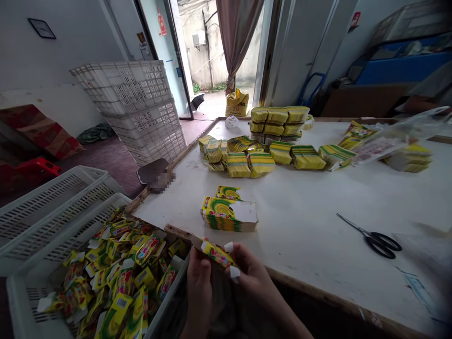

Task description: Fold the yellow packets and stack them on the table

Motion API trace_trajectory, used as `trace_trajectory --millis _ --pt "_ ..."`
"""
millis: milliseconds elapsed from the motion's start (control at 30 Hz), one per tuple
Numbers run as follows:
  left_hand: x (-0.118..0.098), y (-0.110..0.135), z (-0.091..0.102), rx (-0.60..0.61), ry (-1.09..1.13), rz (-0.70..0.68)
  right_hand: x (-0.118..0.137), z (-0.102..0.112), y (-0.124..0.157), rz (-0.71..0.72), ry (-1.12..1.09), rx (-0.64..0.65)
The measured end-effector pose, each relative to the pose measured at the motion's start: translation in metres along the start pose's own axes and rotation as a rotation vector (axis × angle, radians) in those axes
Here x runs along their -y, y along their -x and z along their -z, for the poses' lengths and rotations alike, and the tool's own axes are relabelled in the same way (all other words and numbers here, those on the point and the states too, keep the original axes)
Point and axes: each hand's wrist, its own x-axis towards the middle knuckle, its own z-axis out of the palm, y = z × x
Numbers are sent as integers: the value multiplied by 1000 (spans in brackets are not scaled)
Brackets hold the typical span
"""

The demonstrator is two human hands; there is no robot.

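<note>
Over the table's front edge, a small yellow carton [217,253] with red and green print is held between my two hands. My left hand [199,278] is closed around its left end, thumb toward me. Fingers of my right hand [252,270] pinch the other end, where white flaps stick out. Just beyond, on the white table [296,202], lies a stack of flat yellow cartons [229,214]. To the left, a light plastic crate [26,294] holds many folded yellow cartons [122,278], lying jumbled.
Black-handled scissors [379,242] lie at right. Bundled flat cartons [278,122] are stacked at the back, near a clear plastic bag [391,141]. White crates [141,103] stand piled at left. A wooden rim [332,299] edges the table. Part of another person [423,101] shows at far right.
</note>
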Motion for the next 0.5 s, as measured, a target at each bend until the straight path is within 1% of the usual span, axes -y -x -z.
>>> trace_trajectory --millis 67,133,200,300,367,400,467,500 --pt "4 -1 6 28 -100 11 0 11 -1 39 57 -22" --pt "3 -5 11 57 -177 21 2 24 0 106 199 -55" --pt "-7 -10 15 121 -222 -24 9 38 2 230 391 -82" --pt "-33 -17 20 252 -276 -155 27 54 6 461 775 -73" --pt "-49 -17 20 380 -431 -197 40 55 10 553 991 5" --pt "-54 -16 19 453 -553 -186 45 53 12 571 1051 75" --pt "-58 -9 15 606 -793 -103 48 45 17 585 1067 212" --pt "-56 -6 11 656 -883 -54 46 40 20 587 1040 226"
